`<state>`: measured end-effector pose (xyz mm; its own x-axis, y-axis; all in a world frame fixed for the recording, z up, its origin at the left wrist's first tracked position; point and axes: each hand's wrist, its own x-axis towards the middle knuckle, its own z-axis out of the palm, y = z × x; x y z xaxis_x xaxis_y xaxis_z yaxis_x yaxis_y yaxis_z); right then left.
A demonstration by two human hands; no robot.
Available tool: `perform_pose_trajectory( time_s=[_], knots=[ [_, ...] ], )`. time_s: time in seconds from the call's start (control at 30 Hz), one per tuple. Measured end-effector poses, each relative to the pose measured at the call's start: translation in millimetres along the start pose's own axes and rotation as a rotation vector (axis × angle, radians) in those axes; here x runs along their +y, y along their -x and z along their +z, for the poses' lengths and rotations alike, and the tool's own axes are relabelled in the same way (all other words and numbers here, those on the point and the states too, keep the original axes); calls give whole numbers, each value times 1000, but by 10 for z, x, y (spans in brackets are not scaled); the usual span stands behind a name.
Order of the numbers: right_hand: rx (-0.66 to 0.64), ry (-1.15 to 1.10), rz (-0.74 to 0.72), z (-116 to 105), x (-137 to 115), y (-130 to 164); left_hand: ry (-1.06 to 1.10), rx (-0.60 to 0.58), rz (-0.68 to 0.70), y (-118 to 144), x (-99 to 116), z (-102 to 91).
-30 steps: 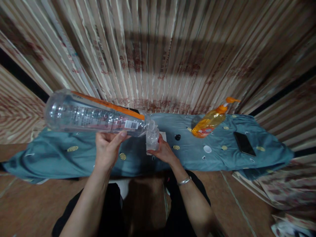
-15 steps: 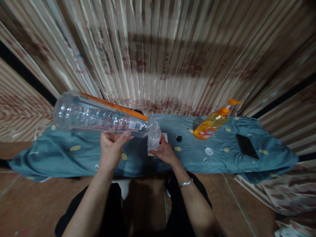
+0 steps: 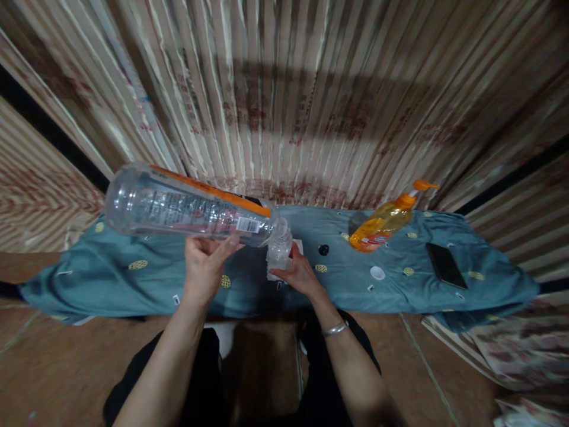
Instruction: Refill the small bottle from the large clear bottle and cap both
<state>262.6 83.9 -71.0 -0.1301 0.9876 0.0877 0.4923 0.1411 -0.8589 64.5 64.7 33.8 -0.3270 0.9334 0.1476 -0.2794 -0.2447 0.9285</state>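
My left hand [image 3: 207, 264] grips a large clear plastic bottle [image 3: 191, 207] from below, near its neck end. That bottle lies tilted nearly level, its base to the left and its mouth to the right, with an orange-edged label and a barcode. Its mouth meets the top of a small clear bottle [image 3: 280, 246]; whether liquid passes between them I cannot make out. My right hand [image 3: 297, 270] is closed around the small bottle, which stands upright over a white piece [image 3: 299, 244] on the cloth.
A blue patterned cloth [image 3: 249, 296] covers the narrow table. To the right stand an orange pump bottle [image 3: 382, 225], a small black cap-like piece [image 3: 323, 249], a white disc [image 3: 377, 273] and a dark phone [image 3: 446, 264]. A striped curtain [image 3: 284, 107] hangs behind.
The large bottle appears slightly further right in the picture, as the whole view has shifted a little. Both hands keep their holds, and the two bottle mouths remain together.
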Motion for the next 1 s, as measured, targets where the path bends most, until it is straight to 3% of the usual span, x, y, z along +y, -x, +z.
perform_pose_trajectory(
  time_s=[0.27, 1.0],
  knots=[
    [-12, 36, -26, -18, -8, -7, -23, 35, 15, -11, -50, -34],
    [-44, -35, -60, -54, 5, 6, -116, -1, 57, -59, -19, -38]
  ],
)
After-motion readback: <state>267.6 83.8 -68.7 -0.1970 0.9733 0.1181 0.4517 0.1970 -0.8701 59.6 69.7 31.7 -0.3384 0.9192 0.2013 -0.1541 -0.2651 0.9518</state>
